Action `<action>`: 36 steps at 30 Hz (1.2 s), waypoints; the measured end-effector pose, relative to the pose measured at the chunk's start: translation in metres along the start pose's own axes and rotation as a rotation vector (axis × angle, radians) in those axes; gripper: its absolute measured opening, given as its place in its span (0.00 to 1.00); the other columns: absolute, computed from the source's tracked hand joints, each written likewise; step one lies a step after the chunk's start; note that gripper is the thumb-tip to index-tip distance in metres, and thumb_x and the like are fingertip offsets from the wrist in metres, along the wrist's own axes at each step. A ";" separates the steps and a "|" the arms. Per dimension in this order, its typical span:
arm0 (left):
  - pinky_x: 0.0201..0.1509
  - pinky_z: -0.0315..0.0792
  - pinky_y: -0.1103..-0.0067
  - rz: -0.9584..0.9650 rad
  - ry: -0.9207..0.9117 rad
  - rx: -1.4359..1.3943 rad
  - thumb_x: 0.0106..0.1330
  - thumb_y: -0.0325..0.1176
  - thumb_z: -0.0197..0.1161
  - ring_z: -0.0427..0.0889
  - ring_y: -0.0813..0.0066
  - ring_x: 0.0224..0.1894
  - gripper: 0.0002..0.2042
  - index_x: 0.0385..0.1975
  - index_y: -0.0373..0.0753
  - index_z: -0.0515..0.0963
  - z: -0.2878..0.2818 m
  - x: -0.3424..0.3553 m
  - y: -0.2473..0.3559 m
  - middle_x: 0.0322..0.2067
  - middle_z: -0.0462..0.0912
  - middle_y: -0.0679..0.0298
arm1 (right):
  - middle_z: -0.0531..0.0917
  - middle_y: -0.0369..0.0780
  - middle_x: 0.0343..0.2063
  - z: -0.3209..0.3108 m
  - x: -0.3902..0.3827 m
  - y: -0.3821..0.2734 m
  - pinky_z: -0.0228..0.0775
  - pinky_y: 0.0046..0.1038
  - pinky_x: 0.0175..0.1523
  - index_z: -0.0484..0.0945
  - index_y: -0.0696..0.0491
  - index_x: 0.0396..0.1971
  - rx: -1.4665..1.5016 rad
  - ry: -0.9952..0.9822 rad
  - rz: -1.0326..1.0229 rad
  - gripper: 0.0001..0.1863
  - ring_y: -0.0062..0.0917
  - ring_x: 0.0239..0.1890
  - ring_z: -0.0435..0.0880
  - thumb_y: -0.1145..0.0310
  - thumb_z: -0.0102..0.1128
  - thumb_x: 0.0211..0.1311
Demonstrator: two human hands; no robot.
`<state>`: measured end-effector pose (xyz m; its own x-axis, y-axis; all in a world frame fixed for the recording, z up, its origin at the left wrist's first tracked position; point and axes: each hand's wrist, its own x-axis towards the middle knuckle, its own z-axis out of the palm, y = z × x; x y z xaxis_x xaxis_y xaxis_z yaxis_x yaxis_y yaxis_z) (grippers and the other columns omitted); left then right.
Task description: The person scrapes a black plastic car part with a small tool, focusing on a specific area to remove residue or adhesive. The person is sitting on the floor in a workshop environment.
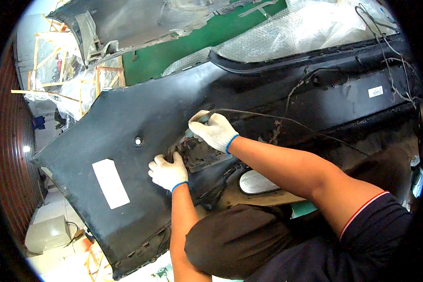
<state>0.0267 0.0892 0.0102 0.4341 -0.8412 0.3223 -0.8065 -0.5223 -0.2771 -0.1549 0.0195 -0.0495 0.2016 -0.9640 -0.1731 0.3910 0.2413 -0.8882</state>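
Gripping (head view): The right hand (pixel 215 130), in a white knit glove, is closed around a teal tool (pixel 189 133) mostly hidden by the fingers, over the middle of a large black panel (pixel 127 110).
Left glove: The left hand (pixel 168 174) is bent-fingered at the left side of a dark, scuffed recess (pixel 207 159); whether it holds anything cannot be told.
Cord: A thin dark cord (pixel 277 116) runs from beside the right hand rightward across the panel.
Labels: A small white sticker (pixel 375 91) with dark print, too small to read, sits toward the panel's far right; a plain white sheet (pixel 110 184) lies left of the left hand.
Panel edges: The left end narrows to a corner; the far edge borders a green surface (pixel 155 66) and bubble wrap (pixel 305 28).
Room around the gloves: Bare black surface stretches left to the sheet and out to the far edge; wiring (pixel 293 88) and a pale oval piece (pixel 256 182) lie right.
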 end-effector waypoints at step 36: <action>0.53 0.79 0.52 -0.014 -0.018 0.015 0.58 0.53 0.75 0.81 0.45 0.54 0.25 0.46 0.39 0.85 0.001 0.001 0.002 0.49 0.82 0.51 | 0.89 0.44 0.34 0.005 -0.009 0.003 0.80 0.35 0.48 0.86 0.55 0.41 -0.074 -0.033 -0.126 0.09 0.34 0.37 0.88 0.65 0.67 0.70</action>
<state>0.0262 0.0872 0.0094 0.4530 -0.8360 0.3097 -0.7940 -0.5363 -0.2863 -0.1511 0.0294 -0.0484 0.1852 -0.9817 -0.0447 0.3478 0.1080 -0.9313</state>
